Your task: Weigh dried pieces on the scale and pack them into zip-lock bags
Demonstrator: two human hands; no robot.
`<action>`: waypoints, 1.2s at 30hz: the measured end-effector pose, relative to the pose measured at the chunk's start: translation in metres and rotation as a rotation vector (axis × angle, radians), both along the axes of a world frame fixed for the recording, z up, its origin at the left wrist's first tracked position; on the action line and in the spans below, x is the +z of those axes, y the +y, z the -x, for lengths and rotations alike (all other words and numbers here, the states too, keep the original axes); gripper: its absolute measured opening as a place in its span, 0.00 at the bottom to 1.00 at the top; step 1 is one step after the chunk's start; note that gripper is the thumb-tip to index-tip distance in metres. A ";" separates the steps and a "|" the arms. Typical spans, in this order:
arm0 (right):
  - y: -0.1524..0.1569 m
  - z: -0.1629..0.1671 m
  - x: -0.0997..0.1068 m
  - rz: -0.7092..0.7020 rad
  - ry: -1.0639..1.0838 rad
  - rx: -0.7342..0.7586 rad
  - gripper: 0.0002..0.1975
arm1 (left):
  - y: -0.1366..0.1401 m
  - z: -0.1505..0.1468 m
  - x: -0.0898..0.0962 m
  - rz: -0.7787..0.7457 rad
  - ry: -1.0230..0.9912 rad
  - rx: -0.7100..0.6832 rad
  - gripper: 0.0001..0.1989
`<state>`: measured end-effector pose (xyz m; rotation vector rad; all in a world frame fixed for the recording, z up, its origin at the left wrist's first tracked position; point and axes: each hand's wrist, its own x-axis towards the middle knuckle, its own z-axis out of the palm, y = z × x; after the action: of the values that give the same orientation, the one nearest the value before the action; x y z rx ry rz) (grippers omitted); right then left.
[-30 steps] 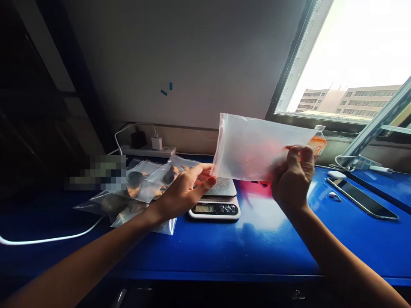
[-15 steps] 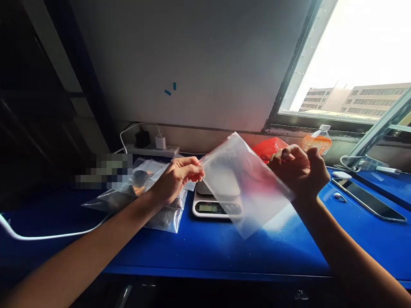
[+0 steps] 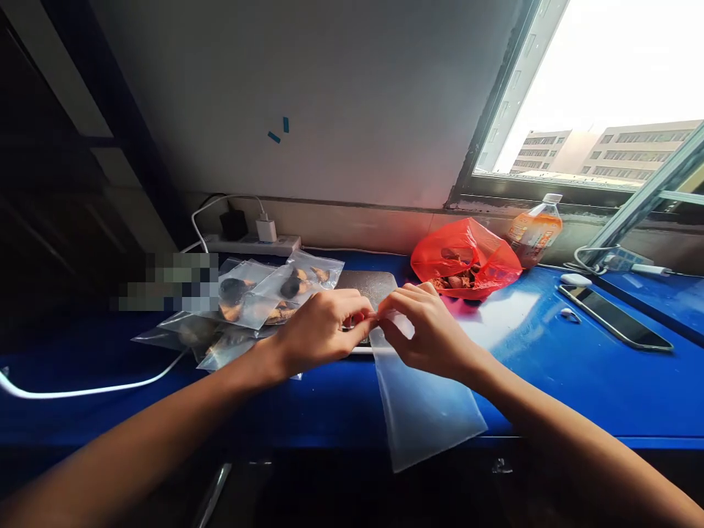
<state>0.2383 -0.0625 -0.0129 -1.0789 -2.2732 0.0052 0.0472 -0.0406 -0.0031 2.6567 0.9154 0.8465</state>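
Both hands meet in front of the kitchen scale [image 3: 367, 286], fingertips pinched together. My left hand [image 3: 333, 323] and my right hand [image 3: 426, 326] grip the top edge of a clear plastic bag [image 3: 426, 411]. Flat and with nothing seen inside, the bag hangs down over the table's front edge. Most of the scale, its display included, is hidden by the hands. To the left lies a pile of clear bags [image 3: 258, 293] with dark and tan pieces in them. Behind my right hand sits an open red plastic bag [image 3: 467, 253] holding brown pieces.
An orange-labelled bottle [image 3: 536, 231] stands behind the red bag. On the right of the blue table [image 3: 528, 389] lie a phone [image 3: 616, 319], a white case [image 3: 576, 280] and an earphone [image 3: 570, 315]. A power strip [image 3: 283, 246] with a charger runs along the wall; a white cable [image 3: 93, 394] crosses the left side.
My right hand has come left and taken hold of the bag's edge beside my left hand. The bag has swung down to hang below them, uncovering the red bag behind.
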 end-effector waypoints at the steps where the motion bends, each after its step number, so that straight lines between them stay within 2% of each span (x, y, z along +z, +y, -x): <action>1: 0.001 0.000 -0.001 0.009 0.022 -0.007 0.04 | 0.001 0.000 -0.001 -0.012 -0.003 0.016 0.09; 4: 0.003 -0.002 -0.004 0.021 0.055 -0.019 0.04 | 0.001 0.000 -0.004 -0.056 0.031 0.010 0.09; 9: 0.004 0.003 -0.006 -0.028 -0.020 -0.075 0.08 | 0.000 0.000 -0.004 -0.082 0.077 0.004 0.10; 16: 0.012 -0.005 -0.001 0.023 -0.032 -0.075 0.05 | 0.001 -0.001 0.000 -0.114 0.080 -0.059 0.11; 20: 0.022 -0.016 0.001 -0.017 -0.048 -0.098 0.04 | 0.000 0.001 0.004 -0.076 0.048 -0.103 0.12; 22: 0.025 -0.018 0.000 -0.047 -0.079 -0.117 0.04 | 0.000 0.001 0.005 -0.032 0.027 -0.071 0.11; 25: 0.023 -0.017 -0.002 -0.077 -0.107 -0.119 0.05 | 0.000 0.001 0.005 0.000 0.025 0.062 0.09; 27: 0.020 -0.015 -0.002 -0.085 -0.102 -0.113 0.06 | 0.000 0.002 0.004 -0.035 0.041 0.136 0.07; 29: 0.016 -0.013 -0.001 -0.091 -0.091 -0.112 0.05 | 0.001 0.003 0.003 -0.088 0.049 0.153 0.08; 36: 0.020 -0.017 0.002 -0.030 -0.147 -0.081 0.05 | 0.002 0.000 -0.002 -0.164 0.076 -0.085 0.12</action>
<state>0.2554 -0.0421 -0.0108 -1.1893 -2.3491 -0.1442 0.0474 -0.0382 -0.0048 2.8633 0.7736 0.8400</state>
